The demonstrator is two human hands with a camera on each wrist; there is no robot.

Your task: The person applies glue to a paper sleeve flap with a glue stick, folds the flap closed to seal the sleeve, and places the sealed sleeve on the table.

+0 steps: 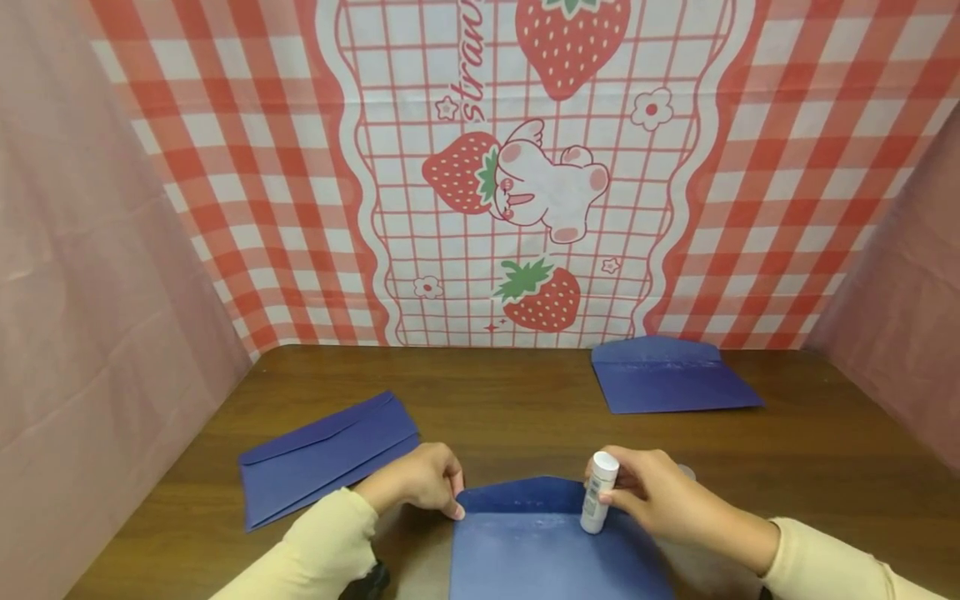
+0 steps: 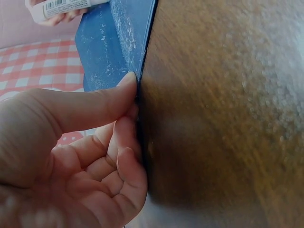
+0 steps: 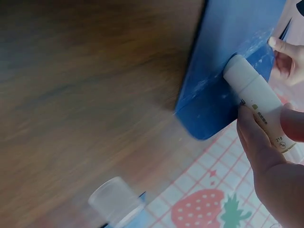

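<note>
Blue paper is lying spread beneath two hands as a person in pale-yellow sleeves [image 1: 322,533] is working at a wood-grain table [image 1: 487,433]. The near env. [image 1: 555,562] is lying closest to the person, its flap opening away, w/ whitish smears showing on both sides of the fold. The L hand [image 1: 431,479] is pinching the near env. at its left edge, by the fold, thumb on top. The R hand [image 1: 660,496] is holding a white glue stick [image 1: 598,493] btwn thumb & fingers, the stick's lower end touching the near env. by the fold, toward its right side. A translucent cap [image 3: 115,200] is sitting right of the near env. Overlapping blue envs. [image 1: 322,462] are lying to its left, partly behind the L hand. Beyond the near env. & to its right, a far env. [image 1: 675,389] is resting w/ flap open, pale smears showing along its fold. A red-&-white checked backdrop [image 1: 525,183], w/ strawberries, is hanging beyond everything.
</note>
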